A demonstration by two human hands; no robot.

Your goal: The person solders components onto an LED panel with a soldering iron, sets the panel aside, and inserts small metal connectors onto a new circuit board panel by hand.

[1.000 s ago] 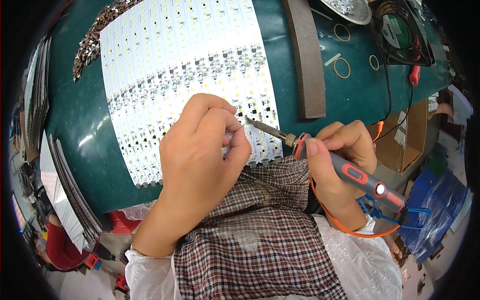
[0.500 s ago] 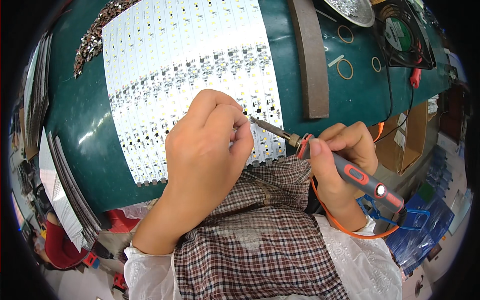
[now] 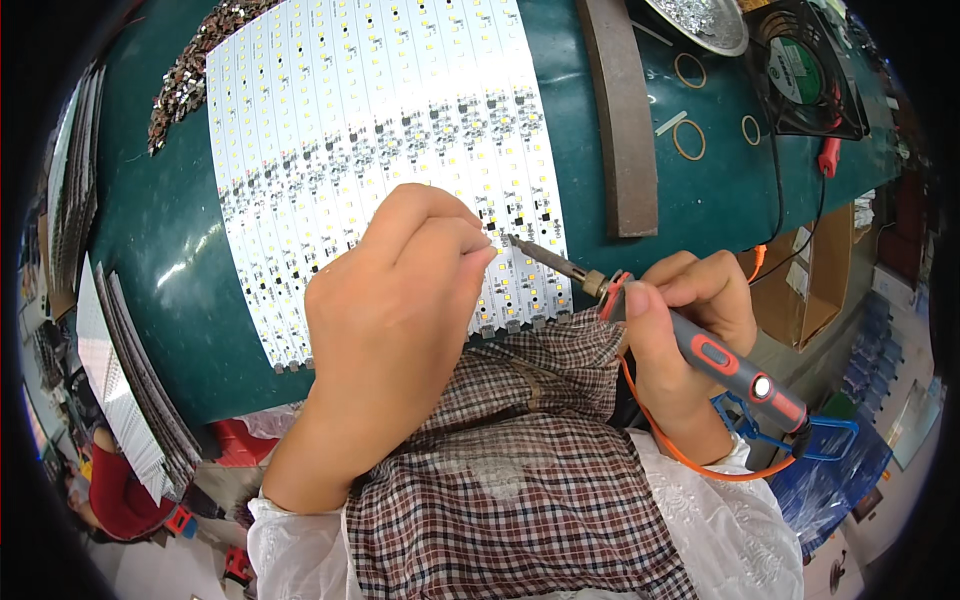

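Note:
A white panel of LED strips (image 3: 390, 60) lies side by side in rows on the green table, dotted with small yellow LEDs and black chips. My left hand (image 3: 400, 290) is over its near part, thumb and forefinger pinched together; whatever sits between them is hidden or too small to name. In my right hand (image 3: 690, 320) is a grey and red soldering iron (image 3: 725, 358), gripped by the handle. Its dark tip touches or nearly touches the panel just right of my left fingertips.
A brown bar (image 3: 620, 120) lies right of the panel. Farther right are rubber bands (image 3: 690, 140), a metal bowl (image 3: 705, 22) of small bits and a black fan (image 3: 808, 70). Small metal parts (image 3: 180, 85) are heaped at the back left. Stacked boards (image 3: 135, 380) stand at the left edge.
My left hand has shifted slightly left, and its fingertips have drawn away from the iron's tip a little. The soldering iron has barely moved.

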